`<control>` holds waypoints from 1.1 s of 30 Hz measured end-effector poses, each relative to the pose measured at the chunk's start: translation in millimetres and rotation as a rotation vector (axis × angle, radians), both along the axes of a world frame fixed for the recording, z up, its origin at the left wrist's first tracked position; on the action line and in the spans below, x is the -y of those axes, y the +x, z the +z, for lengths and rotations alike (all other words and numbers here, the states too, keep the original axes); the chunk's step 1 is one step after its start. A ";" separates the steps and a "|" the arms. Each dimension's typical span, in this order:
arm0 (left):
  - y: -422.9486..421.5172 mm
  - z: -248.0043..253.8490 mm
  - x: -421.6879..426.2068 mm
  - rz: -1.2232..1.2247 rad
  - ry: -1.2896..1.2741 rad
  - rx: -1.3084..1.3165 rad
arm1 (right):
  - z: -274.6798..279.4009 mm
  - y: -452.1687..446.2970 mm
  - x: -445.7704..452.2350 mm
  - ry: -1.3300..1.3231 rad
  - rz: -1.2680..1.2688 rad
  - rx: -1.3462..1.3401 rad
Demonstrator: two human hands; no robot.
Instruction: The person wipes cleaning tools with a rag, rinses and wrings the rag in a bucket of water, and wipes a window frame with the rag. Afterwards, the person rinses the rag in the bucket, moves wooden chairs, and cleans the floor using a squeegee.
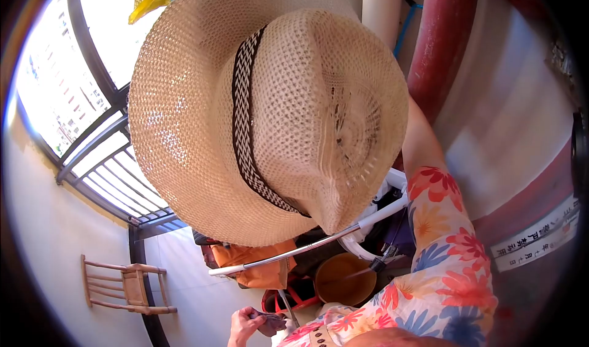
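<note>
A woven straw hat (276, 120) with a black-and-white patterned band fills the upper middle of the view, its crown turned to the right. One arm in a floral sleeve reaches up behind the hat on the right, and the hat hides the hand at its end. Low in the view, my left hand (242, 327) has its fingers closed on a dark crumpled cloth (270, 324).
A wooden chair (132, 289) stands at the lower left, below a barred window (123, 178). A white-and-metal frame (319, 242), an orange bag (261, 264) and a yellowish bucket (345, 279) lie beneath the hat. A red pipe (443, 40) runs along the right wall.
</note>
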State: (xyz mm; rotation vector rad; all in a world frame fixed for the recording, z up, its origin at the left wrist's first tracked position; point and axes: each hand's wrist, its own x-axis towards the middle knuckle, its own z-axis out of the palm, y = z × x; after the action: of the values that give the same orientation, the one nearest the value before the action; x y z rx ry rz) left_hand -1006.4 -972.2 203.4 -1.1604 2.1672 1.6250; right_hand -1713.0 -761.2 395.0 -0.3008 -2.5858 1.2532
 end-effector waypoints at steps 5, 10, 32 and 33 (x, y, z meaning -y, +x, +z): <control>3.2 -4.1 -0.6 -0.009 -0.014 -0.005 | -9.3 11.2 -11.1 -0.034 0.129 -0.118; -3.4 10.1 -4.0 -0.045 -0.081 0.024 | -2.3 1.7 -10.9 0.039 0.109 -0.028; -59.3 -27.4 -7.5 -0.207 0.416 -0.253 | -124.8 410.4 -40.3 0.645 0.860 -0.447; -59.5 -26.5 -8.0 -0.225 0.433 -0.248 | -129.6 409.3 -41.4 0.726 0.873 -0.381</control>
State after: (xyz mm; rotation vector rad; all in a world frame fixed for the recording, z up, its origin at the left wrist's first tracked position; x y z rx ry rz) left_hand -1065.9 -964.2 177.0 -0.5983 1.8477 2.0763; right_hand -1303.8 -719.8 265.4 1.1670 -2.6280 0.3575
